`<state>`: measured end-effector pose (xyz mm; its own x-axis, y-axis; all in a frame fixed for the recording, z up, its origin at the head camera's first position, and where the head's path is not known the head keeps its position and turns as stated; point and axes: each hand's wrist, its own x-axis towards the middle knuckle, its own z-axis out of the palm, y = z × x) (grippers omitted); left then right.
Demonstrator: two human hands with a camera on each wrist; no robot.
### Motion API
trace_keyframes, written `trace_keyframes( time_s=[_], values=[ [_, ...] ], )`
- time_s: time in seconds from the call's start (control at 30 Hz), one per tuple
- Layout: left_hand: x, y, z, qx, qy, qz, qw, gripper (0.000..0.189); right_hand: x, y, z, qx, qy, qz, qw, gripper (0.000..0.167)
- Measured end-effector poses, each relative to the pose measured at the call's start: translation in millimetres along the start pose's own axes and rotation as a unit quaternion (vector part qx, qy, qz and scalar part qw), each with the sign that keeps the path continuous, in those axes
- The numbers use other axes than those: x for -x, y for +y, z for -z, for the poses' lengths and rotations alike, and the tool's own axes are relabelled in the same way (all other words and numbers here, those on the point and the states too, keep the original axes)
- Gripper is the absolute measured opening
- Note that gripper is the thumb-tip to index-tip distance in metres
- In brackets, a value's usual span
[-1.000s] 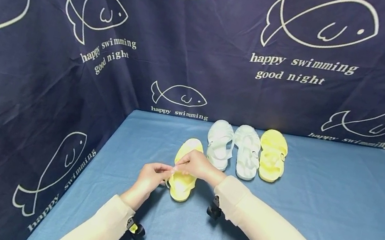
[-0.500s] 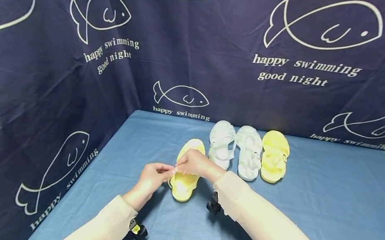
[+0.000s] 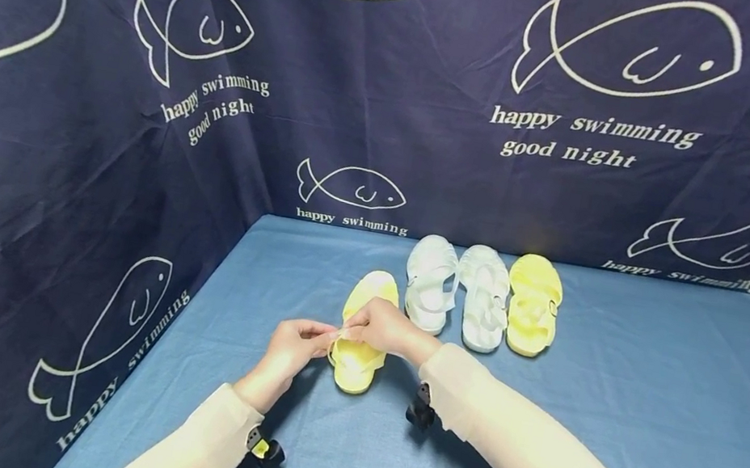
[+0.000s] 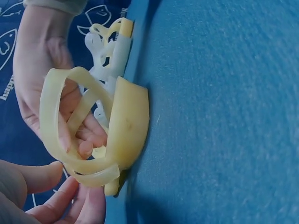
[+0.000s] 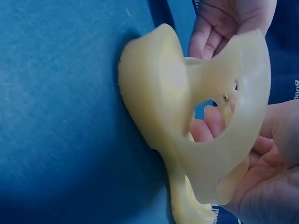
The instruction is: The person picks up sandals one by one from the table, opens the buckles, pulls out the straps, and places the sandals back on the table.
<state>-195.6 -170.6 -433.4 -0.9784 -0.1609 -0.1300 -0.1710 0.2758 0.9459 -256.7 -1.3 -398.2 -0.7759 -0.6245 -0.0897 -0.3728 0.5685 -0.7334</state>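
A yellow sandal (image 3: 352, 375) lies on the blue cloth with its heel toward me and its toe pointing away. My left hand (image 3: 289, 350) is at its left side, thumb and fingers pinching the ankle strap (image 4: 50, 105) near the strap's end. From the right, my right hand (image 3: 384, 325) reaches across the sandal and pinches at the same spot, its fingertips meeting those of the left. In the right wrist view a small metal stud (image 5: 225, 98) shows on the strap, and the raised heel band (image 5: 252, 88) hides part of the fingers.
Two pale mint sandals stand side by side at the back, a left one (image 3: 432, 264) and a right one (image 3: 479, 335). Another yellow sandal (image 3: 537, 272) adjoins them on the right. A navy curtain (image 3: 444, 171) with fish drawings rises behind the blue cloth (image 3: 628, 405).
Both hands stay at the strap. The right hand has shifted very slightly toward me; the sandals have not moved on the cloth.
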Motion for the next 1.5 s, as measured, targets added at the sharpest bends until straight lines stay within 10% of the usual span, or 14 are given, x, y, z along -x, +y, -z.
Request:
trace_keyframes(
  time_s=[0.33, 1.5],
  values=[
    [2.7, -2.4, 3.6, 0.020, -0.002, 0.032, 0.9993, 0.017, 4.1, 10.0, -9.1, -0.043, 0.042, -0.014, 0.9981, 0.018],
    [-7.8, -1.4, -3.4, 0.009, 0.013, -0.025, 0.9995, 0.011, 6.1, 15.5, -8.0, -0.140, 0.031, -0.075, 0.9869, 0.023]
  ],
)
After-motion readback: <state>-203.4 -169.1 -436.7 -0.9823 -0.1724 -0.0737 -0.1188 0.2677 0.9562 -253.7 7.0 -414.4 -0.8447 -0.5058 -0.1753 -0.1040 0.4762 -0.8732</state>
